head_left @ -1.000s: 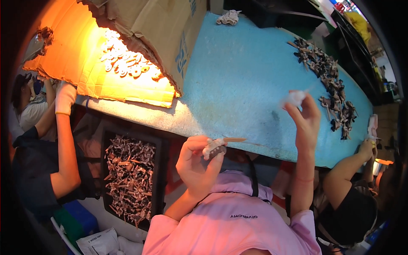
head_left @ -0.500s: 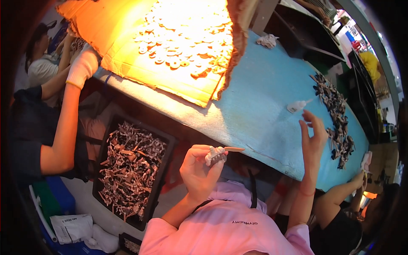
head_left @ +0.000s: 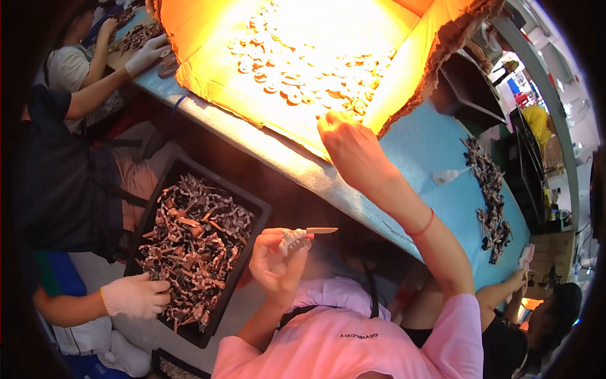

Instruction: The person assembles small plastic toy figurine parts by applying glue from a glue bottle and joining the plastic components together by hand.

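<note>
My left hand pinches a small pale figurine-like piece, from which a flat tan strip sticks out to the right. My right hand reaches over the front edge of a brightly lit cardboard box. Its fingers are drawn together at the near side of small round discs strewn inside. Whatever sits between those fingertips is hidden by glare and by the hand. On the blue tabletop, right of this arm, lies a small white squeeze bottle with a thin nozzle.
A black bin full of small mixed parts stands left of my left hand. One co-worker's white-gloved hand is at its edge, another glove by the box. Dark small parts line the blue table. Another person sits at right.
My right hand has moved from beside the squeeze bottle, leftward and away from me, to the discs in the box. My left hand still holds the piece. A gloved hand now shows at the bin.
</note>
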The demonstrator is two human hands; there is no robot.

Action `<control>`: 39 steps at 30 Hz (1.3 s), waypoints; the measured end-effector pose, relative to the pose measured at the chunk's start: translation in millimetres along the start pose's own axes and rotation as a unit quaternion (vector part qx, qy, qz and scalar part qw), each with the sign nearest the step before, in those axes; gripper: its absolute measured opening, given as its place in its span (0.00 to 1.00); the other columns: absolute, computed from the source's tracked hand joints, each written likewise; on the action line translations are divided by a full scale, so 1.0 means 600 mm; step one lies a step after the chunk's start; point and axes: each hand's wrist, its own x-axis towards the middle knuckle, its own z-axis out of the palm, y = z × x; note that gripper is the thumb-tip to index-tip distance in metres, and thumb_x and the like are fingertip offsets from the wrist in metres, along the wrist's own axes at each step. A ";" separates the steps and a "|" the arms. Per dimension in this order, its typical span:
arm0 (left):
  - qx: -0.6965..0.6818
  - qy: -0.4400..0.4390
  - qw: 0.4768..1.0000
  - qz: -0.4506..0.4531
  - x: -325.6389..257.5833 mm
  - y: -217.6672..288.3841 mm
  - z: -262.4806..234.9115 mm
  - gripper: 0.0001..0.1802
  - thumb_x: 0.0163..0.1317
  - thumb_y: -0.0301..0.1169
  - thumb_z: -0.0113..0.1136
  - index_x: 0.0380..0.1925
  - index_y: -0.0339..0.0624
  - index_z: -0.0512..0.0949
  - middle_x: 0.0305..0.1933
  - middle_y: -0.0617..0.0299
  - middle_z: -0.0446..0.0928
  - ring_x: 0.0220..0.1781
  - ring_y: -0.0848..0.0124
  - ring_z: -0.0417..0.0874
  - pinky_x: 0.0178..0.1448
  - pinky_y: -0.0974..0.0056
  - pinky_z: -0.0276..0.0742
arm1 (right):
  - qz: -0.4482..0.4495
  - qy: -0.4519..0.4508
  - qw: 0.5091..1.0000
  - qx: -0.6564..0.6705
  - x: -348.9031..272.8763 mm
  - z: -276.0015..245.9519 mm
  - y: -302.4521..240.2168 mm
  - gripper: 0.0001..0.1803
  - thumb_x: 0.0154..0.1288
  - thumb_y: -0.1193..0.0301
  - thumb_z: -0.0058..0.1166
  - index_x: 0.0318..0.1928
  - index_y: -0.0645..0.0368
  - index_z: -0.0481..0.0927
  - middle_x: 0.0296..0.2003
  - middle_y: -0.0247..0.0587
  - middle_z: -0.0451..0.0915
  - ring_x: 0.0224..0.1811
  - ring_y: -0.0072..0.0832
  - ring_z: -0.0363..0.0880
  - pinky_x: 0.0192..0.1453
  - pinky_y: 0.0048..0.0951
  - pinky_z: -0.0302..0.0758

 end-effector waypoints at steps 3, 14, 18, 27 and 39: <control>-0.006 -0.006 1.000 0.016 0.000 0.001 -0.012 0.17 0.49 0.09 0.54 0.36 0.37 0.66 0.41 0.56 0.68 0.43 0.64 0.78 0.49 0.59 0.77 | -0.069 0.235 0.949 -0.197 0.029 0.044 0.019 0.03 0.51 0.76 0.48 0.27 0.58 0.67 0.30 0.40 0.70 0.37 0.28 0.72 0.39 0.25 0.70; -0.045 -0.014 0.999 -0.002 -0.008 0.007 -0.027 0.17 0.48 0.11 0.56 0.37 0.37 0.66 0.42 0.55 0.68 0.43 0.62 0.78 0.49 0.59 0.76 | 0.065 0.095 0.974 -0.193 0.109 0.051 0.061 0.05 0.53 0.70 0.48 0.30 0.56 0.73 0.29 0.41 0.73 0.34 0.32 0.74 0.37 0.32 0.71; -0.033 -0.015 0.999 -0.012 -0.017 0.013 -0.035 0.17 0.48 0.11 0.56 0.36 0.37 0.66 0.41 0.55 0.68 0.43 0.63 0.78 0.50 0.58 0.76 | 0.079 0.096 0.973 -0.196 0.113 0.062 0.068 0.05 0.53 0.70 0.48 0.30 0.57 0.73 0.29 0.43 0.74 0.34 0.33 0.75 0.36 0.33 0.71; -0.035 -0.030 0.999 -0.015 -0.032 0.020 -0.022 0.16 0.48 0.11 0.56 0.36 0.36 0.67 0.41 0.56 0.68 0.43 0.64 0.77 0.50 0.60 0.76 | 0.109 0.103 0.966 -0.210 0.123 0.066 0.083 0.05 0.53 0.70 0.48 0.29 0.58 0.75 0.29 0.45 0.75 0.32 0.36 0.76 0.34 0.36 0.72; -0.014 -0.042 0.999 -0.019 -0.029 0.003 0.019 0.15 0.49 0.10 0.55 0.34 0.36 0.66 0.39 0.56 0.69 0.41 0.62 0.79 0.45 0.61 0.78 | 0.025 0.285 0.956 0.060 -0.141 0.029 0.055 0.07 0.53 0.75 0.51 0.20 0.63 0.74 0.20 0.45 0.76 0.22 0.41 0.76 0.29 0.36 0.74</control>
